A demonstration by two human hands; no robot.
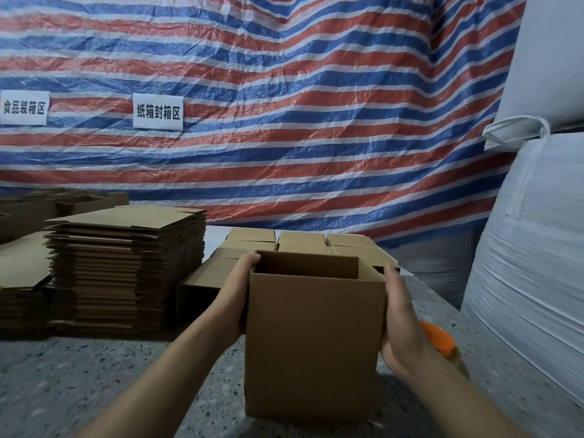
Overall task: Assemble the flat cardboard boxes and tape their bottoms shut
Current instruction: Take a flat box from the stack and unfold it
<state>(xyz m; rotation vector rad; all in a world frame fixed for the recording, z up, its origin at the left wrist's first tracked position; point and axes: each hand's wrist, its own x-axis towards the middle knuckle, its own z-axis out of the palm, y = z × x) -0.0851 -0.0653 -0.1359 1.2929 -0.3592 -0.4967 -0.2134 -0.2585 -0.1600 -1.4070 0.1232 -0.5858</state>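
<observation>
Speckled stone table (79, 374), striped tarp wall (284, 90), white sacks (537, 248)

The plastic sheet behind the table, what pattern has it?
The plastic sheet has red, blue and white stripes, seen in the head view.

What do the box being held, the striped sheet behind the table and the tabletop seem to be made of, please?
The box looks like plain brown corrugated cardboard: matte, unprinted, with thick cut edges at its open top. The striped sheet seems to be woven plastic tarpaulin, judging by its crinkles and slight sheen. The tabletop looks like speckled grey stone or terrazzo, though a printed laminate is possible.
</observation>
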